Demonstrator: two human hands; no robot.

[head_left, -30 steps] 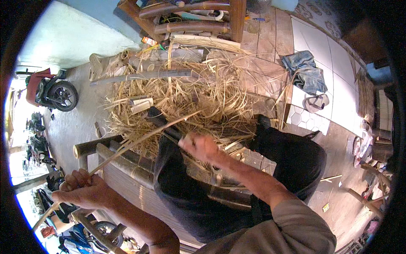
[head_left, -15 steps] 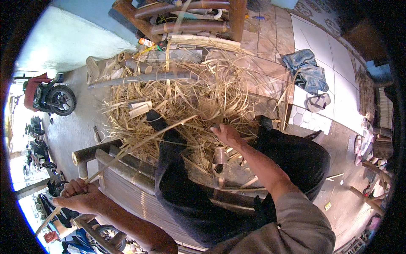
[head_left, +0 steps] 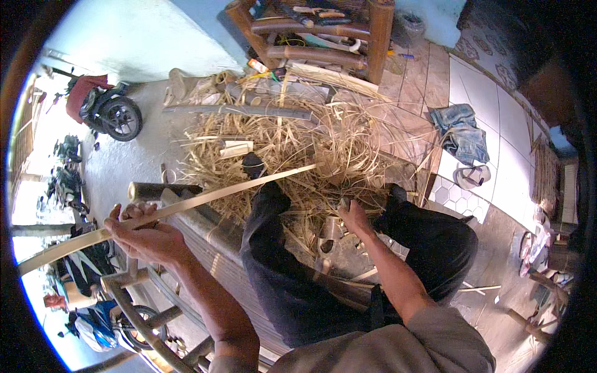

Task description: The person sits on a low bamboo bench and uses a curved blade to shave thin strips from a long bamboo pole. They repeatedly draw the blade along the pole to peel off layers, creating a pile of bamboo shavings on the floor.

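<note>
A long pale bamboo strip (head_left: pixel 224 191) slants across the view, its far end over the heap of shavings and its near end running off to the lower left. My left hand (head_left: pixel 149 239) is closed round it, palm turned up and fingers curled over the strip. Between my knees, my right hand (head_left: pixel 356 219) is closed, apart from the strip. A small greyish end shows at its thumb, but what it holds is mostly hidden. Just left of this hand stands a short bamboo tube (head_left: pixel 331 229).
Curly bamboo shavings (head_left: pixel 292 133) cover the floor ahead of my dark-trousered legs (head_left: pixel 280 280). A bamboo bench (head_left: pixel 208 248) lies beneath me. Beyond are a bamboo rack (head_left: pixel 311 28), jeans cloth (head_left: pixel 460 130) and a sandal (head_left: pixel 472 176); a motorcycle (head_left: pixel 106 109) is at left.
My left hand has moved up and forward, its palm now turned upward. The strip shows more of its broad face and lies less steeply. The whole view has shifted; my right hand stays closed.
</note>
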